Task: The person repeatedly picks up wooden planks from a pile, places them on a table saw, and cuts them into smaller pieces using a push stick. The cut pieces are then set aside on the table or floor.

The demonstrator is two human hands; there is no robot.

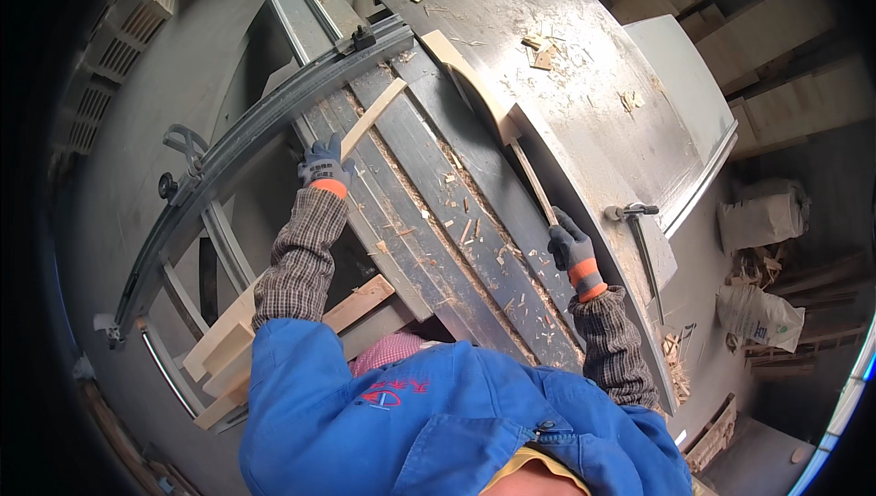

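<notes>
Left hand (pixel 326 167): closed around the near end of a wooden strip (pixel 376 118)
Wooden strip: slanting over the grey tabletop (pixel 476 170)
Right hand (pixel 571 245): gripping a thin stick (pixel 534 182)
Tabletop: strewn with wood chips (pixel 450 178)

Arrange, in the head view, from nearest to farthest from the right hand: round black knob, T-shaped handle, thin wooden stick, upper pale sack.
1. Thin wooden stick: in the right hand.
2. T-shaped handle: just to its right.
3. Upper pale sack: farther right.
4. Round black knob: far left.

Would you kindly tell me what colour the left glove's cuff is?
The cuff is orange; it shows best in the head view.
</notes>
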